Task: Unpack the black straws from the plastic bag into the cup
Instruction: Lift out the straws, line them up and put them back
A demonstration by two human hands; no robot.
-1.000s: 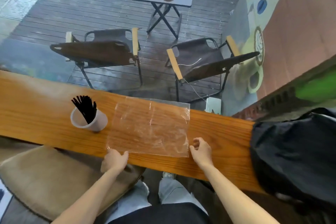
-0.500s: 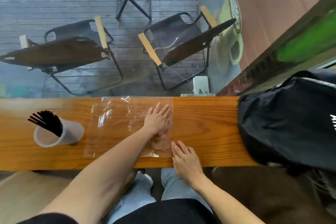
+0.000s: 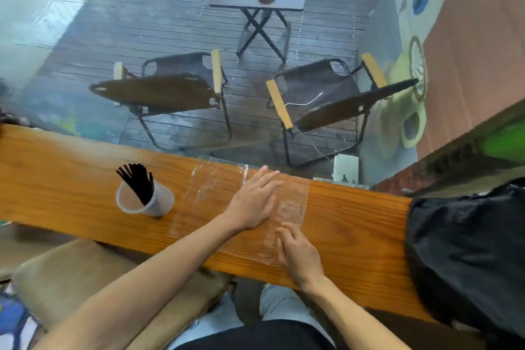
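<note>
So the straws point(image 3: 136, 183) are already standing in the cup point(image 3: 145, 202), a black bunch fanned out above the rim and leaning to the left, over on the left part of the counter point(image 3: 355, 224). From what I can see the unpacking looks done.

Now there's just the bag point(image 3: 289, 202), lying flat and see-through on the wood, well apart from the cup. Left hand point(image 3: 252, 202) lies on it palm down with straight fingers, pressing it flat. Right hand point(image 3: 301, 256) rests on the near right corner, fingers bent a little with the tips on the plastic; I can't tell if it's actually pinching the film or just touching it.

My guess on handling: the film is super thin and floppy, weighs nothing, and it'll slide on that smooth wood or cling to skin. Pinch a corner or an edge if you want to lift it, since pushing on the middle just wrinkles it. The straws look light and fairly stiff, and the cup seems light and tippy, so steady it low on the wall, not by the rim.
</note>
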